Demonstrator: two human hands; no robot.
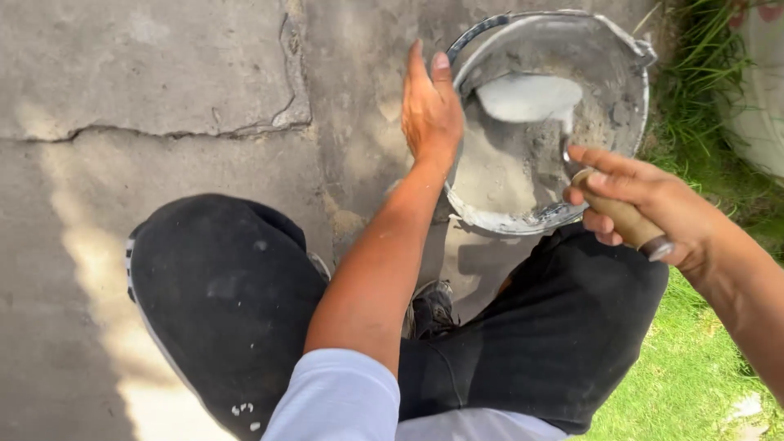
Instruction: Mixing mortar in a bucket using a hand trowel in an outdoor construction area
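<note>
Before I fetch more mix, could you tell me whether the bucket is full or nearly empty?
Partly filled: the bucket holds grey mix well below its rim, with bare inner wall showing above.

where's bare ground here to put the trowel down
Bare concrete lies left of the bucket, above the left knee, crossed by a crack. Grass is free at lower right. It is crowded at the bucket: left hand on its rim, right hand holding the trowel inside.

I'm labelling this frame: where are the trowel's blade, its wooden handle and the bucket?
grey metal trowel blade (529, 98), head view, middle of the flat face
brown wooden trowel handle (622, 217), head view, mid-grip
round grey mortar-caked bucket (461, 73), head view, left rim
</note>
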